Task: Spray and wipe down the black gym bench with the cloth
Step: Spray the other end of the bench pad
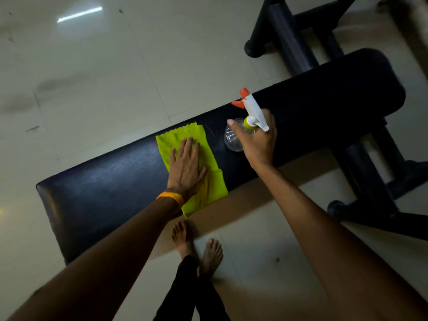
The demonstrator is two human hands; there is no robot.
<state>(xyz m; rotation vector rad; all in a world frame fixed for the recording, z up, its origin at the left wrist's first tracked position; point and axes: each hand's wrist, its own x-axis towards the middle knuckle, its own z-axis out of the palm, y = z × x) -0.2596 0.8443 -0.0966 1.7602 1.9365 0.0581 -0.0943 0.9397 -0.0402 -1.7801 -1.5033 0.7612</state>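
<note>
Pale tiled floor (97,72), black bench (120,181), your left hand (186,167) flat on green cloth (208,181), your right hand (259,140) gripping spray bottle (249,117)

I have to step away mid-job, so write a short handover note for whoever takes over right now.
Left hand: flat, palm down on the green cloth, pressing it onto the middle of the black bench.
Right hand: wrapped around the neck of the spray bottle, which stands upright on the bench beside the cloth, nozzle pointing away from the person.
Done: cloth and bottle are in position; whether any spraying or wiping has happened cannot be told.
Left: spray the pad, then wipe along its full length, both ends included.
</note>
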